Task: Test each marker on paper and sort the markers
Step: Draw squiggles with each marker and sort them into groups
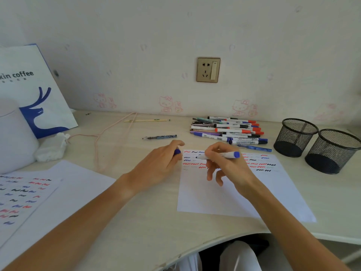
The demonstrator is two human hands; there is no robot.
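Near the centre of the frame, the right hand (226, 163) pinches a white marker (218, 155) with a blue end between thumb and forefinger, its uncapped tip pointing left just over the upper part of a white sheet of paper (234, 192); the other fingers hang loosely curled below it. Just left of the sheet's upper left corner, the left hand (160, 163) curls its fingers round a blue cap (177, 152), which peeks out at the fingertips. Rows of red, blue and black squiggles run across the top of the sheet. Above it, in the upper right of the desk (148, 222), lies a pile of markers (228, 129) with red, blue and black caps. Two black mesh pen cups (316, 143) stand side by side at the right edge. A single dark pen (159, 137) lies apart, above the left hand. At lower left, more sheets (29, 194) carry similar squiggles.
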